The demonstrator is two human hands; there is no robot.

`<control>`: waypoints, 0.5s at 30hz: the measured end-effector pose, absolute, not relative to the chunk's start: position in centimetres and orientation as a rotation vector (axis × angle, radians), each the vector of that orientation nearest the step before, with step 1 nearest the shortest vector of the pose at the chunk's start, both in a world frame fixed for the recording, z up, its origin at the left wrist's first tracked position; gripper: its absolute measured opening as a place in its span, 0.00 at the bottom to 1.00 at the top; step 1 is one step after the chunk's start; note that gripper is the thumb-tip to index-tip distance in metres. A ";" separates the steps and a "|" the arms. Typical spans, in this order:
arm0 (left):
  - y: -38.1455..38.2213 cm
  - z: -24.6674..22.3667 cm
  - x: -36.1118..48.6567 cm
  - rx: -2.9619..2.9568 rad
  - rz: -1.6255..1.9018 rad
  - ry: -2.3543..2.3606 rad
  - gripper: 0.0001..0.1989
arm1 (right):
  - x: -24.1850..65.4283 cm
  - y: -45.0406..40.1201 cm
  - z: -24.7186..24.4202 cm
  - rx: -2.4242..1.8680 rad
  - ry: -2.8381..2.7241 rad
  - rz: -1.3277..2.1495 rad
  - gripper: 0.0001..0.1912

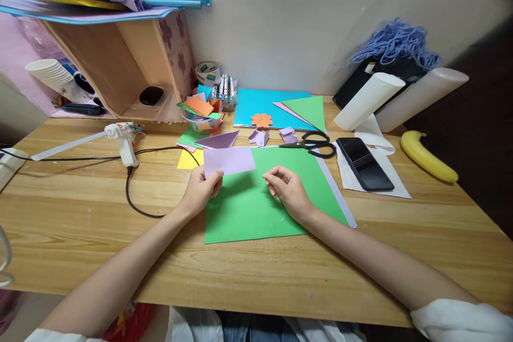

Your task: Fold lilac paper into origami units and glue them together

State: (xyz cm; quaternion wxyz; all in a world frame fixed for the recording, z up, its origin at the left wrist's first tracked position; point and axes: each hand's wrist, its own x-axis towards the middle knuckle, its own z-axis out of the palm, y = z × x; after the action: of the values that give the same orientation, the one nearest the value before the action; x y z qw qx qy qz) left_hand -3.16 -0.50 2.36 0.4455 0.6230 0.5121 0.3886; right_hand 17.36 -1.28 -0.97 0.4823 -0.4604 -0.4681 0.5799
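My left hand (201,190) pinches the lower left corner of a light purple paper rectangle (230,161), raised above the green sheet (260,214). To its right, my right hand (286,187) hovers over the same sheet, thumb and fingertips pressed together; anything between them is too small to make out. It does not touch the purple paper. Black-handled scissors (315,144) lie across the sheet's top edge. Behind are two folded purple pieces (259,138), an orange paper flower (261,120) and a folded purple triangle (219,140). A purple strip (335,191) runs along the right edge.
A white glue gun (125,144) with its black cable lies left. A tub of paper scraps (203,117) stands behind, beside a wooden box (120,69). On the right are a phone (364,164), a banana (428,157) and white rolls (371,100).
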 end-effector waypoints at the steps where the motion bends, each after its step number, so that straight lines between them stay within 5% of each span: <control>1: -0.4 2.3 -3.2 1.539 0.976 1.267 0.20 | 17.4 -1.2 -1.0 -1.104 -1.115 1.424 0.10; 15: -1.6 2.2 -2.4 1.727 0.584 1.130 0.13 | 17.6 -1.1 -0.3 -1.068 -1.365 1.661 0.16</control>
State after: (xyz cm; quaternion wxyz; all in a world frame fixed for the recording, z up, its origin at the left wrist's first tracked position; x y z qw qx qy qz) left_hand -2.42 -1.64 2.20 0.4778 0.7073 0.4629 0.2392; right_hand 17.55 -1.11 -0.33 0.3619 -0.4148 -0.5301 0.6450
